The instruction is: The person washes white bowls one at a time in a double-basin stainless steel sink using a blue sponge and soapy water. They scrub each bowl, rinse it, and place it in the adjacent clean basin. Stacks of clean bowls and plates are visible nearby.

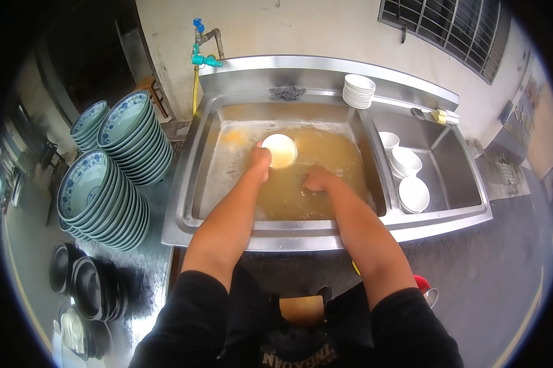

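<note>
My left hand [262, 162] grips the rim of a small white bowl [280, 151], closed on its left side at the surface of cloudy, yellowish water [335, 150]. The bowl's round opening faces up toward me. To its right, my right hand [316, 179] reaches into the same water, its fingers partly below the surface. Whatever those fingers touch or hold is hidden by the murk. Both hands are inside the large left basin of a stainless steel sink [282, 226], where pale foam [218, 175] floats along the left side.
Tall stacks of blue-patterned bowls [83, 187] and black dishes [89, 288] stand on a metal table at left. Small white dishes [358, 91] are stacked on the sink's back ledge. White bowls [414, 195] sit in the right basin. A teal tap [206, 60] rises behind.
</note>
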The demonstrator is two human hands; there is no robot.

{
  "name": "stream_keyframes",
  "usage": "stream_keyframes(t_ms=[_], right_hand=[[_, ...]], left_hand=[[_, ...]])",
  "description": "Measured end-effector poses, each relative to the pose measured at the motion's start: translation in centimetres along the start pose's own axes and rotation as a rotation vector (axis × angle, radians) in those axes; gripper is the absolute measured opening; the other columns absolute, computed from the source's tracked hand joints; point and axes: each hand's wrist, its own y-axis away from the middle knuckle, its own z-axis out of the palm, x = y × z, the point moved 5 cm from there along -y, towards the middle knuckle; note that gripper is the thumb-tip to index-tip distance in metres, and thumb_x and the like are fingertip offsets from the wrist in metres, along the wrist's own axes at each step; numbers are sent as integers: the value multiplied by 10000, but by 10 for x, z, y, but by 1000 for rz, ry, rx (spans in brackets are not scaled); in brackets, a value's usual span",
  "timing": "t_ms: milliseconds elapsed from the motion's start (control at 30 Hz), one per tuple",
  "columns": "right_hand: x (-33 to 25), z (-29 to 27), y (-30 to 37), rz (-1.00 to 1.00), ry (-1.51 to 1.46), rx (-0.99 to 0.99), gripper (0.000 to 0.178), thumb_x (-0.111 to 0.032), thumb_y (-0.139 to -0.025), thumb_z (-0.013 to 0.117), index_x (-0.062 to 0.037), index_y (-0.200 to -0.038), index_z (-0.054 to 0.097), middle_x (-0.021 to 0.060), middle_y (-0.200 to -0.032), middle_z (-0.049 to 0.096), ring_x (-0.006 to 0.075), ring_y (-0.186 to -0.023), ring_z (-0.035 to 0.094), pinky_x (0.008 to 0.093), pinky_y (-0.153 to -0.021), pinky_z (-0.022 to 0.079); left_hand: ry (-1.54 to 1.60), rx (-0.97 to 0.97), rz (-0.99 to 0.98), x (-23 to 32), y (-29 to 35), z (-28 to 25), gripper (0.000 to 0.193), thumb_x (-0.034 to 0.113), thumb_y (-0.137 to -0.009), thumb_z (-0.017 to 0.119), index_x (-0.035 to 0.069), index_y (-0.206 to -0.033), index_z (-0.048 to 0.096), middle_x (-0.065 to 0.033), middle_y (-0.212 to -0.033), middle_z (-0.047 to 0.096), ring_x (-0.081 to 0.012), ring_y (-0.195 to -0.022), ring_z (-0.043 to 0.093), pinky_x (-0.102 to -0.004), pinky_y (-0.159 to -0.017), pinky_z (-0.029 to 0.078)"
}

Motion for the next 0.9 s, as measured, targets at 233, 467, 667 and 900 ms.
stream_keyframes(t_ms=[233, 467, 667, 900], right_hand=[[-56, -52, 16, -296, -810, 706, 520, -209, -834, 715, 13, -1280, 566, 284, -1337, 544, 427, -1210, 541, 460, -1029, 447], [-107, -75, 60, -403, -343, 962, 495, -172, -855, 651, -32, -1320, 558, 167, -1341, 580, 438, -1297, 431, 511, -1074, 390], [-53, -76, 26, -64, -797, 819, 405, -191, -916, 588, -10, -1276, 627, 223, -1406, 548, 422, -1278, 502, 461, -1104, 382], [-26, -55, 15, -34, -553, 713, 461, -192, -948, 542, -14, -1372, 563, 236, -1459, 503, 404, -1339, 478, 448, -1142, 362]], left_hand=[[619, -174, -286, -7, -8, 0, 332, 296, -972, 457, 103, -1194, 613, -94, -1150, 668, -224, -1047, 659, -407, -870, 547], [527, -640, -296, 8, 49, 50, 419, 487, -981, 497, 147, -1194, 620, -78, -1166, 672, -211, -1040, 663, -403, -843, 562], [433, -792, -396, 24, 81, 61, 457, 518, -1001, 504, 140, -1234, 611, -68, -1245, 657, -248, -1071, 661, -474, -871, 570], [466, -666, -464, 15, 60, 45, 491, 520, -1013, 438, 143, -1294, 581, -119, -1311, 622, -332, -1133, 650, -560, -948, 556]])
